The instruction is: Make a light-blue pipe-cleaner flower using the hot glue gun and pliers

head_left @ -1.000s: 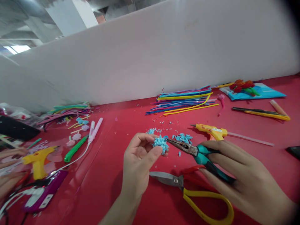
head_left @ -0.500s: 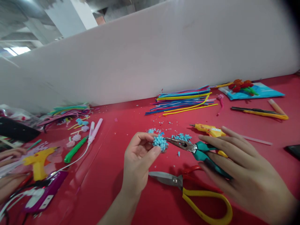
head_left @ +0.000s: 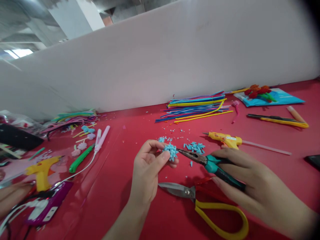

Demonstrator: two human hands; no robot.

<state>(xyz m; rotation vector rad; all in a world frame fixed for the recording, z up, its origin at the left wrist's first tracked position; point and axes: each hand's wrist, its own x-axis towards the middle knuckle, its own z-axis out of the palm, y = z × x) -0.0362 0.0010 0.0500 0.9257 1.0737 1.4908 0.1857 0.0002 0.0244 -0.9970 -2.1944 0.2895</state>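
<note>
Between the thumb and fingers of my left hand (head_left: 147, 166) is a light-blue flower-like ball (head_left: 170, 151) made of many small pointed pieces. My right hand (head_left: 257, 180) is closed round the green handles of needle-nose pliers (head_left: 200, 157). The pliers' tips reach the right side of the blue ball; whether they pinch a piece is too small to tell. Loose blue pieces (head_left: 196, 147) lie in a small pile just behind the pliers. Scissors (head_left: 187, 192) with red and yellow handles rest below the pliers, partly under my right hand.
Behind the pliers lies a yellow glue gun (head_left: 225, 138) with a clear stick. Bundled pipe cleaners (head_left: 197, 105) lie along the white partition (head_left: 175, 60). To the left are another yellow glue gun (head_left: 42, 173), a purple power strip (head_left: 50, 205), a green-handled tool (head_left: 81, 158) and another person's arm (head_left: 17, 196).
My right hand's fingers have closed in around the pliers' handles, uncovering the glue gun's body. The blue ball has turned slightly in my left hand. The other person's hand at left has shifted.
</note>
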